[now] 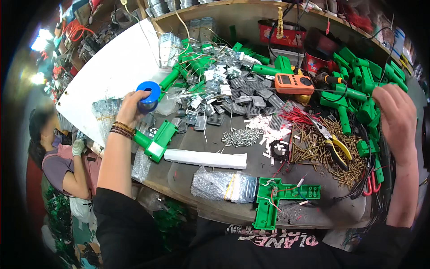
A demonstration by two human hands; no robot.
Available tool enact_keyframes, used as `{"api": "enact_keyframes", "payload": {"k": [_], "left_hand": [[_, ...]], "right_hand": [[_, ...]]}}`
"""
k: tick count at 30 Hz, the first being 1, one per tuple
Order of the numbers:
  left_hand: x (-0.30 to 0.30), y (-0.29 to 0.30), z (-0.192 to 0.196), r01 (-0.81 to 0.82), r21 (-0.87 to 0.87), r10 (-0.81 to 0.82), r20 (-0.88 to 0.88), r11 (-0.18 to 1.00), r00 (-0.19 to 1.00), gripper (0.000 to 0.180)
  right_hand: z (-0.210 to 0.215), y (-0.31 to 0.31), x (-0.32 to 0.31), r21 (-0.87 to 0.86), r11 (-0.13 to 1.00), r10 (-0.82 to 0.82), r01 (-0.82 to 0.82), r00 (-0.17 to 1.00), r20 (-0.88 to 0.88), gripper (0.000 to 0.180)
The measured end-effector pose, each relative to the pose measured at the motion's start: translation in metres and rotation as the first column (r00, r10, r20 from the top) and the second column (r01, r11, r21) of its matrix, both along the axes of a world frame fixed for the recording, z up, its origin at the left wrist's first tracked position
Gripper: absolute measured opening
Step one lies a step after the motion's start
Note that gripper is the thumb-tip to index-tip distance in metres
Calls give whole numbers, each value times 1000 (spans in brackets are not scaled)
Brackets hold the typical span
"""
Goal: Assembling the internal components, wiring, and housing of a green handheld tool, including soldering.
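Observation:
In my left hand (130,106) is a blue spool (149,96) of thin silvery wire that looks like solder, with my fingers wrapped round its rim. The solder wire (215,94) runs taut across the bench to the right. At that side my raised right hand (395,110) pinches it, fingertips pressed together. An opened green plastic housing (273,197) with thin red and white wires inside lies at the bench's near edge. Against it rests a metal part in bubble wrap (219,186). Below my left hand sits a closed green housing (159,141); a white bar (206,158) lies nearby.
An orange meter (294,84) and grey blocks (251,96) fill the far middle. Yellow-black pliers (337,150) lie on brass screws (309,145). Silver screws (242,136) are heaped nearby. Green housings (358,76) pile up at right. A person (67,166) sits at left.

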State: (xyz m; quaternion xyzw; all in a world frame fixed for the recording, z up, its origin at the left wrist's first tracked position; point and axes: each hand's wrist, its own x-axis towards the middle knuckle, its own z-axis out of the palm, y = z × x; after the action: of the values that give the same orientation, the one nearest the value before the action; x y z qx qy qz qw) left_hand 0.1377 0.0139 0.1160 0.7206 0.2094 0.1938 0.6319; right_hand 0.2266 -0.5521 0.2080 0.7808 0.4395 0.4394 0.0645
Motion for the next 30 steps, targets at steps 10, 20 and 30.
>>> {"api": "enact_keyframes", "payload": {"k": [10, 20, 30], "left_hand": [[50, 30, -54, 345, 808, 410, -552, 477, 726, 50], [8, -57, 3, -58, 996, 276, 73, -62, 958, 22], [40, -190, 1, 226, 918, -568, 0, 327, 823, 27]], "right_hand": [[-45, -52, 42, 142, 990, 17, -20, 1000, 20, 18], [-57, -52, 59, 293, 955, 50, -42, 998, -23, 17], [-34, -59, 34, 362, 921, 165, -141, 986, -35, 9]]}}
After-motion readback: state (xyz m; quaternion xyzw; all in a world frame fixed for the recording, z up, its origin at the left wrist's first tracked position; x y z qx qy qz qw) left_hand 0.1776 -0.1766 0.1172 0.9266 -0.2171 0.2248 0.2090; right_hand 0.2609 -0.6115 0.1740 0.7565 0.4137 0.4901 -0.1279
